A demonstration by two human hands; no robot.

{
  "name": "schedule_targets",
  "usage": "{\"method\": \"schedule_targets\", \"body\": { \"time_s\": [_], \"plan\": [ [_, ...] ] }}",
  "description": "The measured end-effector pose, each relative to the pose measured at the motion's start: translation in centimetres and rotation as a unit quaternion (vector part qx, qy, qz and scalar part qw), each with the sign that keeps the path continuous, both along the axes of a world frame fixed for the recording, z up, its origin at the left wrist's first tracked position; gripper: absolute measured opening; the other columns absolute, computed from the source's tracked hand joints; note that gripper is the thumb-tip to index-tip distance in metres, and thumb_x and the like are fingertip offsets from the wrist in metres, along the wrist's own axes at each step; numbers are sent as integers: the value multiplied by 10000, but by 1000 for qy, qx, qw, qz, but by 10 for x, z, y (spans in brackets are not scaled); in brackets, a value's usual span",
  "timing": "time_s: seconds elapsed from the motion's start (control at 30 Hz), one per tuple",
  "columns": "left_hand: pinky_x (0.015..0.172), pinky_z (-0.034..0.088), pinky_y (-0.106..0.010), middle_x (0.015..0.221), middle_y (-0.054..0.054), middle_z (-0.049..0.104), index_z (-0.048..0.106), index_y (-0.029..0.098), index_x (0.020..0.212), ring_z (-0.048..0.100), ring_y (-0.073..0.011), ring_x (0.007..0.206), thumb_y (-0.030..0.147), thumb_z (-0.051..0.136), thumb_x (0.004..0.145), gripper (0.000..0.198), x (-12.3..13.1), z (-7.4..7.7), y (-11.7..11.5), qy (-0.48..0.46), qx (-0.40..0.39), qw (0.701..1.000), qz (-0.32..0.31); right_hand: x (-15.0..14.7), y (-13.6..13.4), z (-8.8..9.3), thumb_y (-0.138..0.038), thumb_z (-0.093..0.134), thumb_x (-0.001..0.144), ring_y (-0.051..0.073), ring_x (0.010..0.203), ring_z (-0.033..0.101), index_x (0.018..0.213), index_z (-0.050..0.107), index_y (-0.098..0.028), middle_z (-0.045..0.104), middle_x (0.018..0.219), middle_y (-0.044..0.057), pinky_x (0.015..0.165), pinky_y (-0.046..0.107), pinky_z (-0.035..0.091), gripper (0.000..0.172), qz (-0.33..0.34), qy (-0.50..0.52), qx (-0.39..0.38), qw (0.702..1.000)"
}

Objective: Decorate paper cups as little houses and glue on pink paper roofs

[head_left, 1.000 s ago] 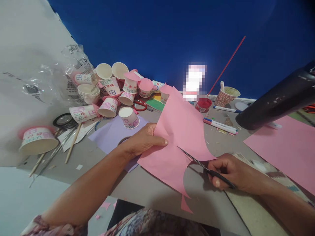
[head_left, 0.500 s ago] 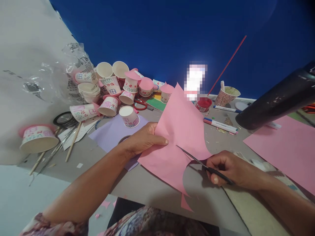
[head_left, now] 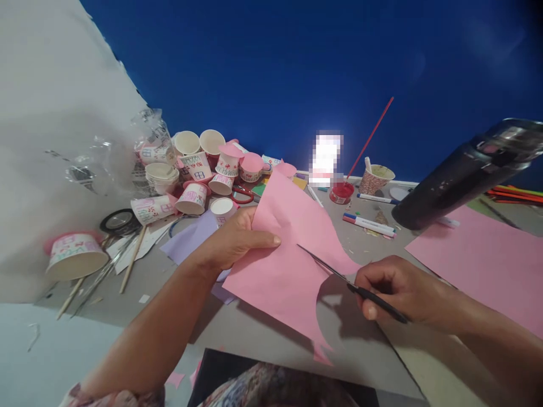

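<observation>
Your left fingers (head_left: 268, 241) pinch the pink sheet (head_left: 280, 277) at its left side; your right fingers (head_left: 375, 276) grip the scissors (head_left: 378, 303). Compared with earlier, your left hand (head_left: 235, 240) now covers part of the white cup (head_left: 221, 208) and a white pen (head_left: 315, 196) shows beyond the sheet, which spans between both hands.

With our left hand (head_left: 237, 237) we hold the pink paper (head_left: 280, 282), and in our right hand (head_left: 392, 282) we have the scissors (head_left: 351, 286), one blade lying over this paper. Farther back we see some decorated paper cups (head_left: 193, 198), and at the right a black bottle (head_left: 458, 178).
</observation>
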State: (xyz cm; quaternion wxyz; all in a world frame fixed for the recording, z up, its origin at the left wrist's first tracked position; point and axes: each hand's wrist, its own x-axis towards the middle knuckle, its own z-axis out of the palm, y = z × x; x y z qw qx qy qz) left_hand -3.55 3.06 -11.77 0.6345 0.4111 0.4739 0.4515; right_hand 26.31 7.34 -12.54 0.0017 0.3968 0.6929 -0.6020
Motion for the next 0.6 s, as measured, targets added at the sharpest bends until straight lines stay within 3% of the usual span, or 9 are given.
{"method": "schedule_targets", "body": {
  "time_s": [0.1,0.23,0.3,0.4,0.5,0.6],
  "plan": [
    [634,578,-329,810,-55,776,752,164,946,730,-238,697,232,857,623,346,6,18,-6,-2,12,1000,-18,21,-18,12,-348,756,762,120,583,463,575,567,-186,618,618,-1,518,238,330,311,-36,-34,54,997],
    [577,546,-292,748,-42,744,720,164,818,701,-208,648,221,850,611,251,25,25,4,-16,4,995,-94,62,-52,8,-504,813,725,126,559,393,575,540,-199,513,568,0,479,256,277,436,-88,-62,111,988],
    [582,545,-284,761,-46,747,714,165,807,704,-207,666,209,848,600,250,34,20,17,-24,-4,989,-149,71,-65,4,-562,791,736,128,565,356,582,514,-203,452,564,-9,486,267,261,478,-114,-79,130,982],
    [592,548,-283,765,-40,743,719,164,842,700,-194,664,193,848,597,278,41,4,40,-17,-31,980,-197,61,-67,0,-551,705,809,126,600,331,602,454,-204,401,603,-22,516,264,252,475,-124,-105,127,978],
    [649,566,-300,783,-43,747,708,156,852,707,-194,695,170,840,604,281,38,-15,56,-30,-49,983,-177,38,-46,-6,-510,659,834,114,582,296,590,450,-205,377,579,-35,522,265,229,443,-101,-92,96,986],
    [702,573,-308,846,-63,772,717,149,914,718,-198,746,158,836,630,307,27,-29,60,-46,-54,990,-120,21,-18,-17,-528,673,818,105,559,337,567,474,-202,450,554,-32,531,263,247,457,-87,-52,70,992]
  ]
}}
